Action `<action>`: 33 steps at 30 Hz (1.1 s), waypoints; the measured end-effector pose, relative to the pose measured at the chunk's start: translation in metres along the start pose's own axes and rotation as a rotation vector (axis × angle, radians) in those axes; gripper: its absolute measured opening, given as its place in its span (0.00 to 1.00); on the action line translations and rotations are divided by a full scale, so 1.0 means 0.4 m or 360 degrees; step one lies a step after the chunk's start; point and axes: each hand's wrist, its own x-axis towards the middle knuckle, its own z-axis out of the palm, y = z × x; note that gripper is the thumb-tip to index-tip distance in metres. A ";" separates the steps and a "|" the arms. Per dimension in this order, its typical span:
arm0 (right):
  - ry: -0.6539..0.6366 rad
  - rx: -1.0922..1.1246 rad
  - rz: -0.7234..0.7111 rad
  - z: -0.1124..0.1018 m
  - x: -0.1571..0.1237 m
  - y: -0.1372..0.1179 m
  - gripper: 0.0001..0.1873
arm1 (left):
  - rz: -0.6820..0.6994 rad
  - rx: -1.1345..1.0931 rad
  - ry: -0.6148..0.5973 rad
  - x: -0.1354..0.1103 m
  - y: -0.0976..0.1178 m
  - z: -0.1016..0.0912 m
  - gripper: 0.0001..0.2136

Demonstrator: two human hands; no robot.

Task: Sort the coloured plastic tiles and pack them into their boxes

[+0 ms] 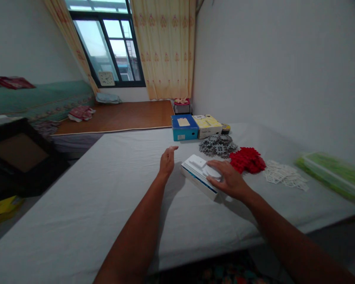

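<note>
White device point(203, 167) lies atop one slim box point(198, 184) on the white-clothed bench point(121, 177), near end held in the right hand's point(229, 179) fingers; the left hand point(167, 161) hovers just left, fingers loosely unclenched. Farther, one blue box point(185, 133) and one yellow box point(209, 128) bear writing too small to read; one clock point(106, 78) stands by the window point(118, 48).

Pale walls point(272, 71) – daylight through dark-framed window point(114, 49) – patterned yellow curtains point(165, 51).
</note>
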 end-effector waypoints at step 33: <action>0.0123 0.0335 0.0491 0.083 -0.106 -0.005 0.63 | -0.0076 0.0097 -0.0116 -0.009 -0.011 -0.011 0.27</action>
